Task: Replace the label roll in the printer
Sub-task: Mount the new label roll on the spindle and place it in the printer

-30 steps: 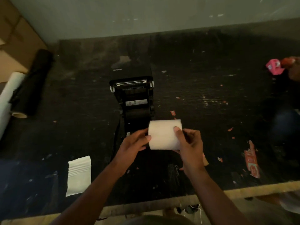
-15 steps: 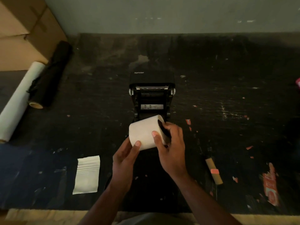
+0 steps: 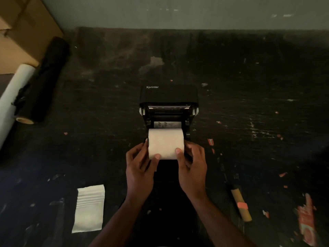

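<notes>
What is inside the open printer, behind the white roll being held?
Behind the label roll, the printer shows a pale sticker strip and a metal bar near the lid. The roll and both hands cover the bay beneath, so its contents cannot be seen.

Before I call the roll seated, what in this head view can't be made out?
- Roll bay of the printer: covered by the label roll, so seating is unconfirmed.
- Roll ends and core: hidden by the left hand and right hand.
- Sticker inside the printer: print too small and dim.
- Front of the printer below the hands: lost in shadow.
</notes>
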`<state>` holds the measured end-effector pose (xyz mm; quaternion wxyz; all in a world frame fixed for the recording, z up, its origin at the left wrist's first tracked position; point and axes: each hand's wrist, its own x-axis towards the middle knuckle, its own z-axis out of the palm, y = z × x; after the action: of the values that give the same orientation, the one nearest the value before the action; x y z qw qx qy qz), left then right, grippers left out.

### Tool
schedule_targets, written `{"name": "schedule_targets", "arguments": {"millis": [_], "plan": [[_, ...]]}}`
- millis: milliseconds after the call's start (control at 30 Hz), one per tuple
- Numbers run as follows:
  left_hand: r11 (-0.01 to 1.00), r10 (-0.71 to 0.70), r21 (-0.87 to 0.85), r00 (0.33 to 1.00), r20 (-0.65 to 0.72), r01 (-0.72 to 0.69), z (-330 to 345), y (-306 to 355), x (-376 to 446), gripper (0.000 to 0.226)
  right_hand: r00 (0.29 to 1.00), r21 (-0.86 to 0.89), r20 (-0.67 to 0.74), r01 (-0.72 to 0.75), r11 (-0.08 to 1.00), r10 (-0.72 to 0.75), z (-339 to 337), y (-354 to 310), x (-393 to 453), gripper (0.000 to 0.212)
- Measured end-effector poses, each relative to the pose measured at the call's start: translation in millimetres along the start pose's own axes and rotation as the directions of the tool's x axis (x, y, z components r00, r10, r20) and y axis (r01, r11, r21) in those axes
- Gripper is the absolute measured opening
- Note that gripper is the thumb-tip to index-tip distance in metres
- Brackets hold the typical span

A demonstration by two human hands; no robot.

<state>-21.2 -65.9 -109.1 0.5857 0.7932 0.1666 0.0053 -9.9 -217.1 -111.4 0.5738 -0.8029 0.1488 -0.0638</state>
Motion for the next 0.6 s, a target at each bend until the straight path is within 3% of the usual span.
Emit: {"name": "schedule_targets", "arguments": {"millis": [600], "plan": [[0.995, -0.006, 0.102, 0.999, 0.033, 0.003, 15.2, -26.4, 29.3, 0.057, 0.997, -0.127, -0.026, -0.078, 0.989, 0.075, 13.4, 28.6, 23.2, 0.030]]}}
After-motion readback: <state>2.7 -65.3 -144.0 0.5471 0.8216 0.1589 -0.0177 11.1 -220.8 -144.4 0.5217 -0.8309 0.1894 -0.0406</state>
